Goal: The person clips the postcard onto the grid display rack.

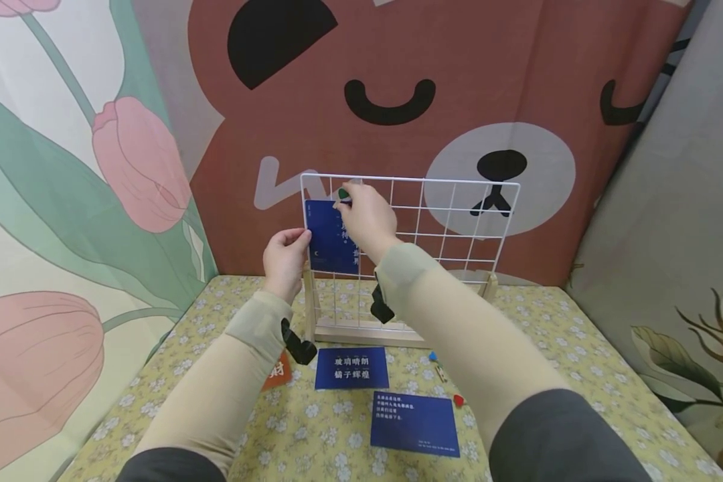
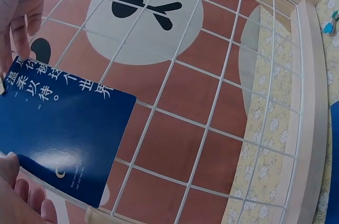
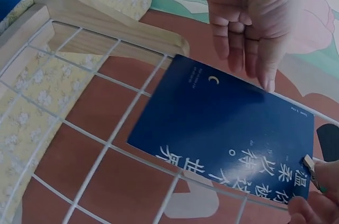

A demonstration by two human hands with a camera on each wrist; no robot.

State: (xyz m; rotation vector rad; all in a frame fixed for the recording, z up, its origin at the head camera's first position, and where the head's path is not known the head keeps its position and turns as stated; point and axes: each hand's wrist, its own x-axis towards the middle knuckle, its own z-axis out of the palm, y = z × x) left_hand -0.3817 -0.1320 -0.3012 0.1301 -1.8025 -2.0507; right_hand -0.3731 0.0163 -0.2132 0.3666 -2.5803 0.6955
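A dark blue postcard [image 1: 325, 234] with white characters and a small moon lies against the upper left of a white wire grid [image 1: 422, 207] on a wooden stand. My left hand [image 1: 286, 262] pinches the card's left edge, thumb on the front. At the card's top, my right hand [image 1: 370, 217] grips a small clip with a green ornament [image 1: 343, 193]. In the right wrist view, the clip [image 3: 309, 164] sits at the card's edge beside the right fingertips. The left wrist view shows the card [image 2: 69, 134] over the grid, both hands at its sides.
On the flowered tablecloth [image 1: 313, 435] lie two more blue postcards, one nearer the stand [image 1: 351, 381] and one in front [image 1: 416, 435]. An orange-red card [image 1: 280, 373] is partly behind the left forearm. Small clips with blue [image 1: 432, 356] and red [image 1: 458, 400] ornaments lie by the right forearm.
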